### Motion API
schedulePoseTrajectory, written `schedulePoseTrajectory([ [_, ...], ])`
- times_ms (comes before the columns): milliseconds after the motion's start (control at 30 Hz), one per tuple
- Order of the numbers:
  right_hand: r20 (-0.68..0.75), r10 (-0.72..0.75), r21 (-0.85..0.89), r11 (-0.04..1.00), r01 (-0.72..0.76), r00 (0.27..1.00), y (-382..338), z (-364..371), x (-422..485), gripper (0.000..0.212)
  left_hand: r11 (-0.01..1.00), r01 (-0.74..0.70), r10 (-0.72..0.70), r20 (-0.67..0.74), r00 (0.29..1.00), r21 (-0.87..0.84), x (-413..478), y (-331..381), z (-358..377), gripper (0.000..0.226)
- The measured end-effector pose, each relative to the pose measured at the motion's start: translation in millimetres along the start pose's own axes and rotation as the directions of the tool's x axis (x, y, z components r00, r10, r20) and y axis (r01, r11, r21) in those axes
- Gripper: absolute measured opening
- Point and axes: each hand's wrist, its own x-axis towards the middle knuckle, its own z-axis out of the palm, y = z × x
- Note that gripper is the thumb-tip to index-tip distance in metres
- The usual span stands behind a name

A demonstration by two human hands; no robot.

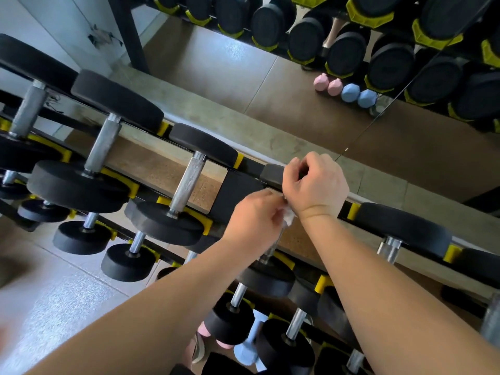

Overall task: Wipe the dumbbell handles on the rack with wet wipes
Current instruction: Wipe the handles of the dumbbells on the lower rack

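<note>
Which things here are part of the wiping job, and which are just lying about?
Part of the job:
wet wipe
left hand, holding the wipe
right hand, fingers curled beside it
dumbbell handle under the hands
rack

Just lying about:
small blue dumbbell on the floor
small pink dumbbell beside it
mirror

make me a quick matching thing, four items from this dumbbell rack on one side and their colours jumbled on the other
Things:
1 wet wipe
2 dumbbell heads
3 rack cradles
4 knurled handle

Colours:
a yellow
b silver
c white
d black

Pairs: 1-c, 2-d, 3-a, 4-b
</note>
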Motion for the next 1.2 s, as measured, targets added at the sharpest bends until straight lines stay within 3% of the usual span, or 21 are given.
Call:
schedulePoseTrajectory([
  [133,0.014,0.001,-0.017,1.0,0.0,1.0,1,1,0,0.035,1.0,-0.012,0.012,-0.023,1.0,0.018,-13,-2,22,0.016],
  [200,0.017,-0.005,-0.007,1.0,0.006,1.0,1,1,1,0.035,0.994,0.0,-0.007,0.06,0.998,0.11,-23,-2,16,0.014],
  [267,0.013,-0.009,0.001,1.0,0.009,1.0,1,2,1,0.035,0.963,0.134,-0.19,0.238,0.952,0.234,-31,-1,5,0.013],
  [300,0.006,-0.007,0.003,1.0,0.007,1.0,1,2,1,0.035,0.927,0.21,-0.312,0.326,0.893,0.312,-32,-1,-3,0.013],
  [367,-0.006,-0.008,0.0,1.0,0.008,1.0,1,2,1,0.034,0.893,0.314,-0.429,0.405,0.807,0.322,-30,-4,-17,0.018],
  [433,-0.007,-0.017,0.0,1.0,0.017,1.0,2,2,0,0.034,0.918,0.333,-0.392,0.35,0.851,0.218,-20,-2,-26,0.023],
  [533,-0.001,-0.013,-0.009,1.0,0.013,1.0,1,1,0,0.034,0.971,0.195,-0.218,0.174,0.96,0.138,-2,4,-17,0.019],
  [633,0.005,-0.01,-0.023,1.0,0.01,1.0,1,1,0,0.034,0.986,0.141,-0.146,0.057,0.988,0.085,-7,5,9,0.006],
  [700,0.004,-0.017,-0.027,0.999,0.017,1.0,2,1,0,0.035,0.99,0.126,-0.126,-0.018,0.992,0.059,-22,0,16,0.01],
  [767,0.004,-0.02,-0.03,0.999,0.02,1.0,1,2,0,0.035,0.979,0.16,-0.164,0.018,0.986,0.124,-36,-3,14,0.011],
  [800,0.008,-0.018,-0.026,0.999,0.019,1.0,1,2,0,0.035,0.956,0.194,-0.22,0.104,0.97,0.219,-39,-1,9,0.008],
  [867,-0.002,-0.015,-0.015,1.0,0.015,1.0,1,0,1,0.034,0.861,0.25,-0.38,0.234,0.895,0.443,-36,6,-5,0.007],
  [900,-0.004,-0.017,-0.013,1.0,0.017,1.0,0,-1,1,0.034,0.839,0.267,-0.421,0.254,0.871,0.474,-34,8,-11,0.007],
  [967,0.022,-0.032,-0.005,0.999,0.032,0.999,1,-3,-2,0.036,0.86,0.321,-0.434,0.238,0.869,0.396,-36,8,-21,0.009],
  [1067,0.102,-0.048,0.03,0.999,0.045,0.994,-2,-10,0,0.039,0.925,0.367,-0.377,0.112,0.919,0.096,-52,9,-36,0.01],
  [1133,0.163,-0.009,0.064,0.998,-0.002,0.987,-3,-19,-4,0.035,0.924,0.379,-0.375,0.071,0.924,-0.059,-63,10,-44,0.007],
  [1200,0.133,-0.01,0.163,0.986,-0.012,0.991,-9,-36,-23,0.027,0.903,0.403,-0.399,0.058,0.915,-0.148,-70,12,-50,0.005],
])
